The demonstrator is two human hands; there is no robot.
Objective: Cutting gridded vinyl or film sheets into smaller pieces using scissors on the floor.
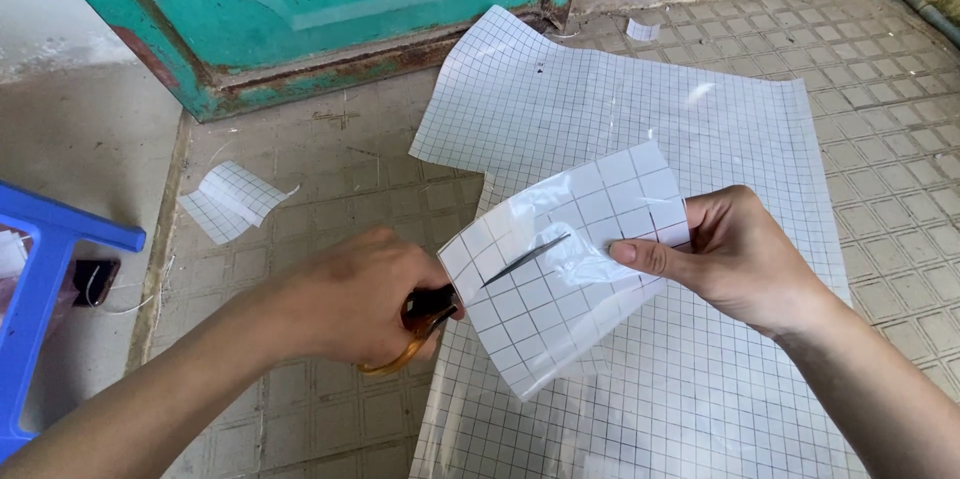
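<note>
My left hand (pixel 350 304) grips orange-handled scissors (pixel 450 304); my right hand (pixel 735 259) pinches a glossy gridded sheet (pixel 560 269). A larger gridded sheet (pixel 700 139) covers the tiled floor (pixel 300 199) below.

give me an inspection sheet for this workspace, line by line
surface: tiled floor, worn and stained, with a large gridded sheet spread flat on it
job's things: small gridded piece held up above the large sheet; scissors with amber handles, blades open into the piece
clutter: gridded offcut on the tiles to the left; tiny scrap near the doorstep
grippers: left hand grips the scissor handles; right hand pinches the piece's right edge
cables: thin white cord by a small dark object, far left
surroundings: teal door with rusted bottom edge; blue plastic frame at the left edge
</note>
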